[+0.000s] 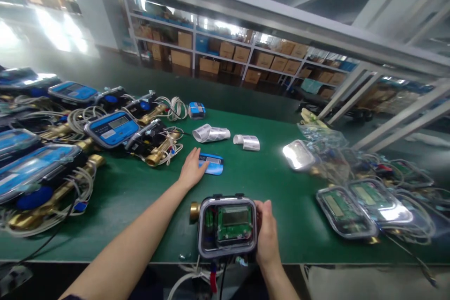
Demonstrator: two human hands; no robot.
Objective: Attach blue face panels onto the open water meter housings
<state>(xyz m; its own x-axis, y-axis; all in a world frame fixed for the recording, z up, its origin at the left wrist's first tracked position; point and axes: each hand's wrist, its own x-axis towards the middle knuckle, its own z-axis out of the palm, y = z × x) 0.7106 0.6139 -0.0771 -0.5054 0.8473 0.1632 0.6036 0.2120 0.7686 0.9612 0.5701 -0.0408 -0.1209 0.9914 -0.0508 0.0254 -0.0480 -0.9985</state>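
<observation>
A meter (pixel 228 227) with a clear-lidded case, a green circuit board and a small display stands at the table's front edge. My right hand (pixel 267 234) is wrapped round its right side. Farther up the table, my left hand (pixel 192 168) rests on the left end of a flat blue faceplate (pixel 215 165), thumb at its lower edge. The fingertips lie over the plate's edge, and whether they pinch it is hard to see. A brass fitting (pixel 194 212) sticks out of the meter's left side, and cables hang below it.
Blue-faced meters (pixel 112 129) with brass pipes and coiled cables crowd the left. Two curled label strips (pixel 211 134) (pixel 247 142) lie behind the faceplate, near a small blue stack (pixel 197 110). Unfaced meters (pixel 346 211) and plastic bags (pixel 323 137) are at the right.
</observation>
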